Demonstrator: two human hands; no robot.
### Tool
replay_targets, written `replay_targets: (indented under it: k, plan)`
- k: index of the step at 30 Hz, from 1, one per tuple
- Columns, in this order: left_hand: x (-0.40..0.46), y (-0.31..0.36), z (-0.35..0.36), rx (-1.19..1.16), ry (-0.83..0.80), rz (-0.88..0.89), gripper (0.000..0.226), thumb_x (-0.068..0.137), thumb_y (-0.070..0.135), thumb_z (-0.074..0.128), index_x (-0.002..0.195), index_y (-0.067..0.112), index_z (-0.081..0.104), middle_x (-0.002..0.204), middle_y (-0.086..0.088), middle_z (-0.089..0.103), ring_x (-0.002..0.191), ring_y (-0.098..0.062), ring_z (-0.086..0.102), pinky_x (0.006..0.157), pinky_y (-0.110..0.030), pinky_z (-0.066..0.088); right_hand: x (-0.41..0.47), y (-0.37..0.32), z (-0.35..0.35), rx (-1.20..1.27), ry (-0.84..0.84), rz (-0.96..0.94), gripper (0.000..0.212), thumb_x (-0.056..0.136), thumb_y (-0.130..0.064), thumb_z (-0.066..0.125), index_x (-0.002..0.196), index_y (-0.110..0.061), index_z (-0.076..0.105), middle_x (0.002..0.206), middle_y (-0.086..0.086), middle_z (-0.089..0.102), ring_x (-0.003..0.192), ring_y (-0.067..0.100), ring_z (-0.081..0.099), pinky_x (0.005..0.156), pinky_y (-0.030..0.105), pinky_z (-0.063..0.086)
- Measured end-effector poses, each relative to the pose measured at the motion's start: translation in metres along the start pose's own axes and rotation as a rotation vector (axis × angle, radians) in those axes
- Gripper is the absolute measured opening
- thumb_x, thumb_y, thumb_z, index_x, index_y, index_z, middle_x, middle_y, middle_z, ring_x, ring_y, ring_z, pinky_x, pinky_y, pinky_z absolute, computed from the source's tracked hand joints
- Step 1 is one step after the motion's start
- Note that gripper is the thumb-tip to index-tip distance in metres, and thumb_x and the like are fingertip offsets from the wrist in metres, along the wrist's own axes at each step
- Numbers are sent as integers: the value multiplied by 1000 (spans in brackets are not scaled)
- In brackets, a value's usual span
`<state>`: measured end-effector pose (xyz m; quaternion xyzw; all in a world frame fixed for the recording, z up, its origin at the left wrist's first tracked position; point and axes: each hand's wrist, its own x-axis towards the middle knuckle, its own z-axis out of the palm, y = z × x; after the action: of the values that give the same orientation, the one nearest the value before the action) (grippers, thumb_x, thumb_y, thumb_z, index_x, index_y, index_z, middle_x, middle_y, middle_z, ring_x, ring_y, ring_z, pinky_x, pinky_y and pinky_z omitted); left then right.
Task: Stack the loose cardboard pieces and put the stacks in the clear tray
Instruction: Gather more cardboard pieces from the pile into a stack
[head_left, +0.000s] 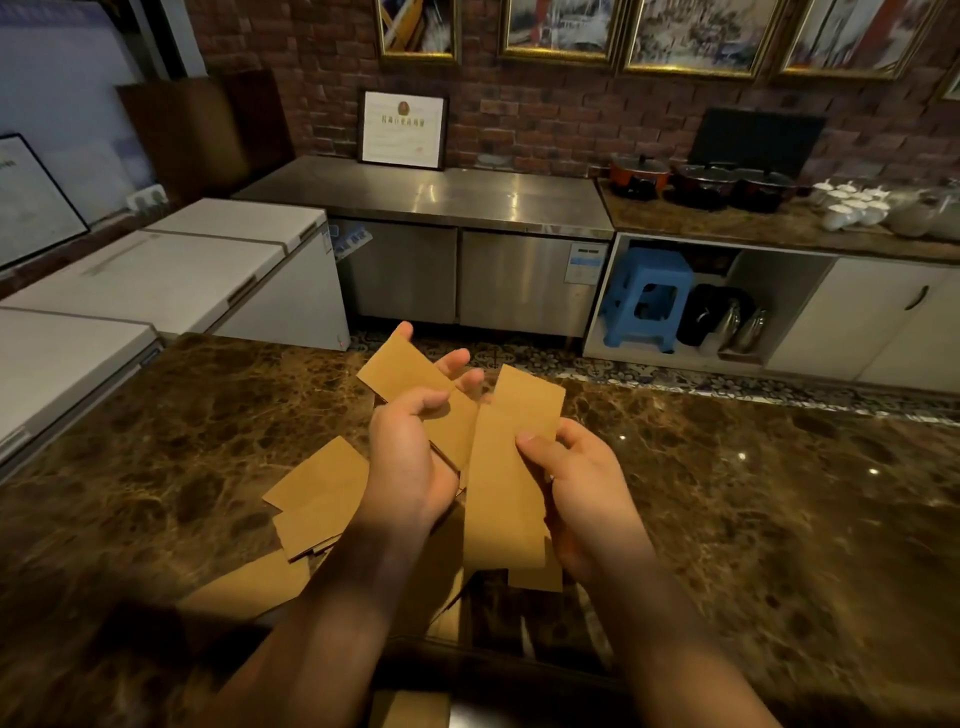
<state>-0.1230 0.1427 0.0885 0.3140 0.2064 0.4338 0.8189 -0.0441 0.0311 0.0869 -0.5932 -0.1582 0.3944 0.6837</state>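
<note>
Above the brown marble counter (208, 426), my left hand (410, 457) holds a tan cardboard piece (400, 369) that juts up and away past its fingers. My right hand (582, 493) grips a longer cardboard piece (509, 483) by its right edge, thumb on top; it hangs upright between the two hands. Several loose cardboard pieces (317, 493) lie overlapped on the counter under and left of my left wrist. Another piece (410, 709) shows at the bottom edge. No clear tray is in sight.
White chest freezers (171, 270) stand to the left beyond the counter. A steel cabinet (457, 208) lines the brick wall, with pots (701, 182) and white cups (852, 205) on the right shelf. A blue stool (644, 301) sits below.
</note>
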Motion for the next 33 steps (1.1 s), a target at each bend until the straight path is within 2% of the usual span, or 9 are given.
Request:
replay_targets:
  k: [6, 10, 12, 14, 17, 20, 24, 29, 33]
  plan:
    - [-10, -5, -4, 256, -26, -2, 50, 102, 17, 49, 136, 53, 43, 113, -14, 65, 78, -22, 66, 69, -44, 60, 8, -13, -10, 26, 77, -68, 16, 96, -18, 61, 112, -17, 63, 106, 11, 76, 97, 32, 73, 89, 56, 56]
    - [-18, -15, -7, 357, -161, 38, 39, 96, 22, 53, 129, 44, 52, 106, -8, 69, 87, -21, 71, 75, -38, 60, 10, -18, -9, -22, 130, -165, 16, 93, -20, 67, 109, -20, 62, 104, 5, 76, 90, 20, 75, 81, 44, 62]
    - [-22, -19, -5, 457, -206, 48, 42, 90, 33, 58, 131, 40, 52, 115, -4, 71, 104, -22, 70, 85, -39, 58, 11, -17, -7, -82, 151, -219, 22, 91, -23, 70, 111, -19, 62, 105, 3, 74, 91, 17, 74, 80, 40, 61]
    - [-24, -22, -2, 561, -227, 64, 49, 83, 43, 65, 131, 42, 52, 124, 0, 68, 113, -18, 66, 89, -33, 56, 12, -15, -4, -129, 178, -258, 22, 90, -25, 71, 109, -21, 61, 105, 2, 73, 91, 15, 72, 78, 36, 60]
    - [-27, -23, 0, 619, -271, 7, 72, 72, 41, 73, 138, 40, 44, 124, 7, 65, 108, -5, 66, 76, -18, 54, 12, -13, 1, -137, 181, -285, 18, 88, -30, 72, 101, -24, 61, 101, 0, 73, 87, 11, 72, 75, 30, 57]
    - [-25, -23, -2, 652, -346, -59, 92, 64, 35, 80, 146, 31, 36, 126, 6, 63, 106, 1, 65, 75, -12, 52, 9, -14, 6, -74, 147, -268, 42, 84, -49, 67, 110, -16, 62, 100, 4, 74, 87, 15, 73, 74, 31, 60]
    - [-24, -19, -2, 605, -363, -214, 92, 66, 35, 88, 145, 29, 40, 123, 2, 68, 108, -12, 68, 81, -28, 57, 2, -17, 6, -69, 91, -199, 40, 97, -53, 43, 106, -18, 60, 90, -4, 70, 66, -4, 69, 51, 11, 51]
    - [-20, -11, -15, 201, -326, -450, 56, 78, 21, 56, 133, 31, 57, 129, -16, 61, 104, -40, 63, 62, -46, 57, 0, -25, -3, -126, 85, -185, 22, 101, -40, 47, 108, -22, 57, 89, -8, 69, 68, -1, 69, 54, 17, 54]
    - [-17, -6, -16, 104, -313, -372, 57, 87, 11, 31, 134, 33, 57, 108, -12, 72, 85, -29, 69, 59, -38, 58, -1, -32, -8, -43, 107, -126, 18, 102, -31, 50, 110, -18, 61, 87, 0, 77, 76, 13, 75, 62, 32, 61]
